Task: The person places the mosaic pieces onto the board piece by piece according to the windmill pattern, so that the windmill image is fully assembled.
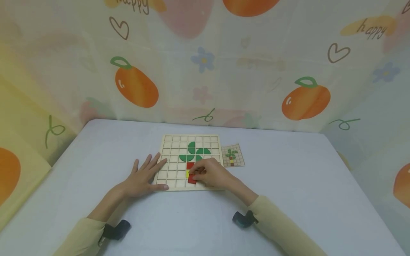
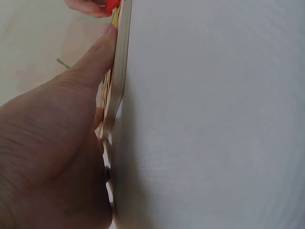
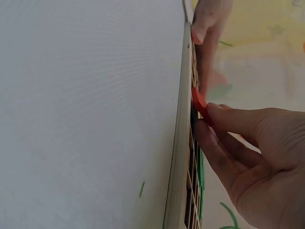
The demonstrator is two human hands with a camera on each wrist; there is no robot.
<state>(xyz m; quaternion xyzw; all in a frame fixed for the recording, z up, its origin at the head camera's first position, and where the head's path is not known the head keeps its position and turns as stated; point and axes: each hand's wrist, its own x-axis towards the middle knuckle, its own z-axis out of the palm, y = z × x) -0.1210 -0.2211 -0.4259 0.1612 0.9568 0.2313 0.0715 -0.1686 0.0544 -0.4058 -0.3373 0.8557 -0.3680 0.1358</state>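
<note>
A wooden grid board (image 1: pixel 171 174) lies flat on the table, with several green quarter-round tiles (image 1: pixel 191 150) set in its upper middle cells. Below them sit a red square tile (image 1: pixel 190 165) and a yellow square tile (image 1: pixel 187 174), the yellow one partly hidden by fingers. My right hand (image 1: pixel 209 173) pinches another red square tile (image 3: pixel 200 104) between thumb and fingers, tilted over the cell just below the yellow one. My left hand (image 1: pixel 142 179) lies spread at the board's left side, with thumb and fingertips resting on its edge.
A small pattern card (image 1: pixel 238 156) with a green, red and yellow design lies against the board's right side. White cloth covers the table (image 1: pixel 288 170). A printed curtain (image 1: pixel 240 71) hangs behind it. Dark wrist cameras (image 1: pixel 116 230) are strapped at both sleeves.
</note>
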